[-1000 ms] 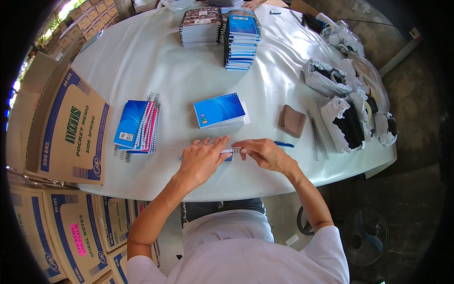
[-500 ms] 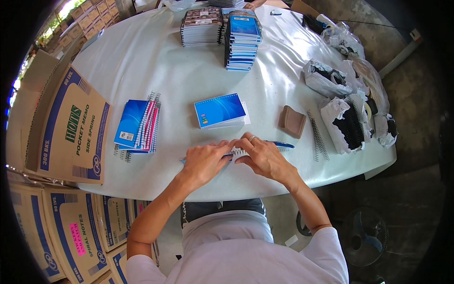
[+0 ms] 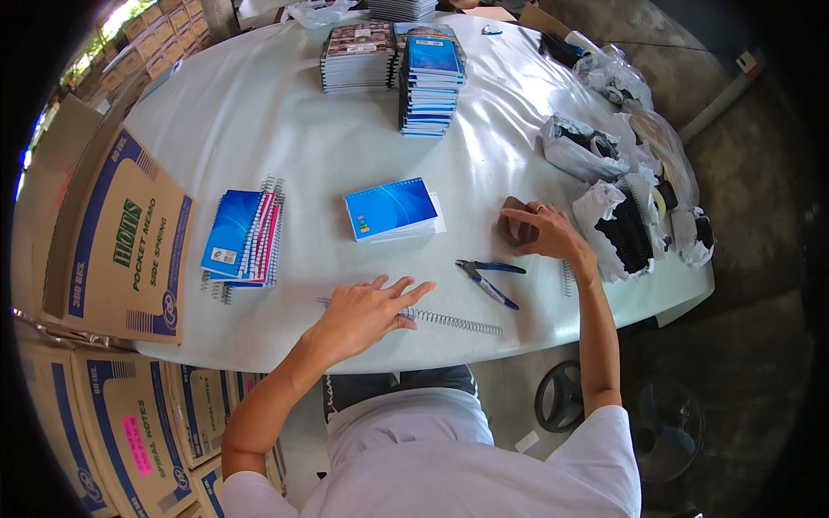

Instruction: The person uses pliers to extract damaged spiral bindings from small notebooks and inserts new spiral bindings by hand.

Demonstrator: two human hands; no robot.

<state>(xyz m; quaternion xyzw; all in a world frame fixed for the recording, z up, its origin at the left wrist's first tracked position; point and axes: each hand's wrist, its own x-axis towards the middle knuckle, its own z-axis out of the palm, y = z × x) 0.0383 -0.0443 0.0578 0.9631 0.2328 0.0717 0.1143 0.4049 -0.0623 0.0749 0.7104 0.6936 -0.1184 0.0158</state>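
**Spiral wire (image 3: 449, 321) – loose at near edge**

We've got left hand (image 3: 367, 312) flat, fingers spread, pinning its left end only. Right hand (image 3: 542, 231) cupped on brown block (image 3: 511, 223), far right. Risk: free end could roll off the table (image 3: 259, 112) or snag pliers (image 3: 488, 278) nearby.

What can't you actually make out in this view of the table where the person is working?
- Head view: the brown object is mostly covered by the right hand; its kind is unclear.
- The near end of the wire spiral lies under the left hand.
- What the white bags hold: dark, crumpled, too small to tell.
- The far notebook stack is cut off by the top edge.
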